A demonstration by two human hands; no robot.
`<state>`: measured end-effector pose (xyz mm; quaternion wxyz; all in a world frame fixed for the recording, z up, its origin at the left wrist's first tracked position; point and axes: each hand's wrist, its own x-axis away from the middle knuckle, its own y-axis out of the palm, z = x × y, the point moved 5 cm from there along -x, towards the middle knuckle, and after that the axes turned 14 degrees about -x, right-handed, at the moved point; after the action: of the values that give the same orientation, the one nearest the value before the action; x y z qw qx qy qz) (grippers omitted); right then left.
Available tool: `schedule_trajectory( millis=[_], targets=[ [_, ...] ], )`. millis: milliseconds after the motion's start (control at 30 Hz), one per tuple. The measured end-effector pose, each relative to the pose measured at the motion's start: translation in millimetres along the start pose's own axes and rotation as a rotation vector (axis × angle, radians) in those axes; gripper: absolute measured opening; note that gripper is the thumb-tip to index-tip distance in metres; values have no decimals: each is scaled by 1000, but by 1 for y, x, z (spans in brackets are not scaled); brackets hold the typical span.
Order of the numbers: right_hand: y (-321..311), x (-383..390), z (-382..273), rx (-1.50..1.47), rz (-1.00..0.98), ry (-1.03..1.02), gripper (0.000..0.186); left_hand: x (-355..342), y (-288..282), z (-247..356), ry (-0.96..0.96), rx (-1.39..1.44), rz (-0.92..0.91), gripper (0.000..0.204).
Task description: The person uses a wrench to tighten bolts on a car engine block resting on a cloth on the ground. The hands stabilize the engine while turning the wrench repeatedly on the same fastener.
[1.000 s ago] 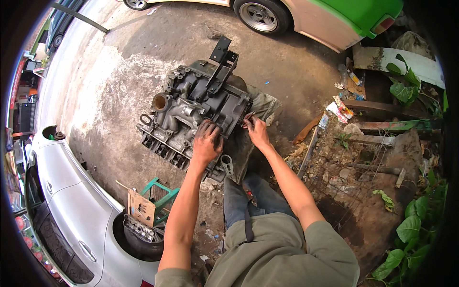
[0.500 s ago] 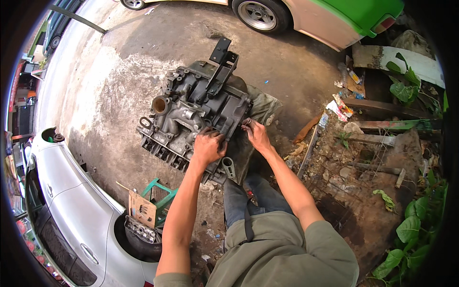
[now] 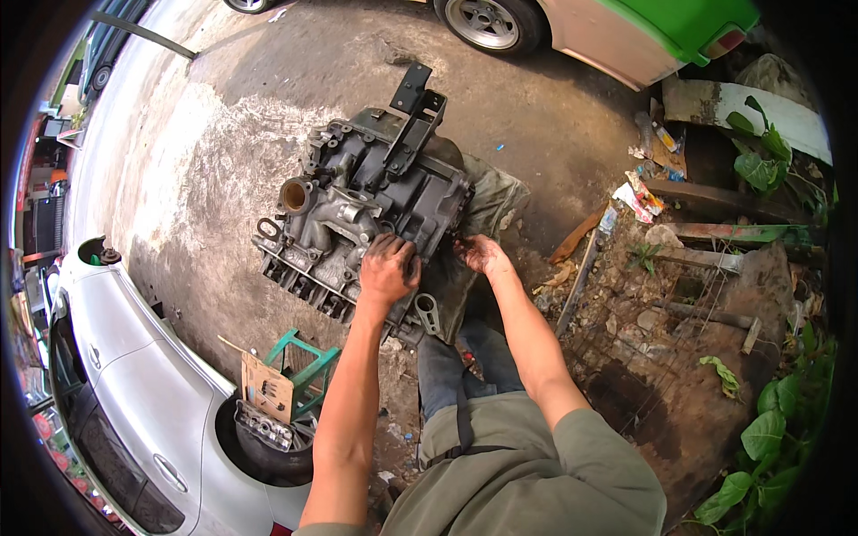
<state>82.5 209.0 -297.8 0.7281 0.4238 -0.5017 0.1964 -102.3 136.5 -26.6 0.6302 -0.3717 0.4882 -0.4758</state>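
Note:
A greasy engine assembly [image 3: 416, 201] with a manifold pipe [image 3: 317, 232] and an upright black bracket [image 3: 411, 89] rests on the ground over a dirty sack [image 3: 500, 192]. My left hand [image 3: 390, 272] lies on its near side, fingers bent over the metal. My right hand [image 3: 480, 256] is at the right edge, turned partly palm up, with curled, blackened fingertips at the underside; whatever they hold is hidden. A grey metal piece with a slot [image 3: 426, 311] sits just below my left hand, near my legs.
A silver car [image 3: 134, 384] stands left, beside a green stool [image 3: 308, 362] with cardboard [image 3: 266, 384] and metal parts [image 3: 264, 427]. A green-and-cream vehicle [image 3: 608, 36] is at the top. Planks [image 3: 733, 192], litter [image 3: 639, 201] and leafy plants [image 3: 764, 429] line the right side.
My right hand has rolled from back-up toward palm-up and moved lower along the engine's right edge, its fingertips now under it. My left hand stays in about the same place.

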Motion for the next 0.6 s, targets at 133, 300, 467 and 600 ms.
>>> schedule_trajectory(
  millis=[133, 300, 467, 600],
  targets=[
    [-17, 7, 3, 36, 3, -280, 13, 1, 0, -1, -7, -11, -3, 20],
    [12, 50, -17, 368, -262, -697, 18, 1, 1, -2, 13, -19, -15, 19],
    [45, 91, -15, 680, -441, -994, 10, -1, 0, 0, 22, -28, -15, 18],
    [62, 111, -4, 908, -444, -1103, 10, -2, -3, 2, 31, -16, 24, 17]
  ],
)
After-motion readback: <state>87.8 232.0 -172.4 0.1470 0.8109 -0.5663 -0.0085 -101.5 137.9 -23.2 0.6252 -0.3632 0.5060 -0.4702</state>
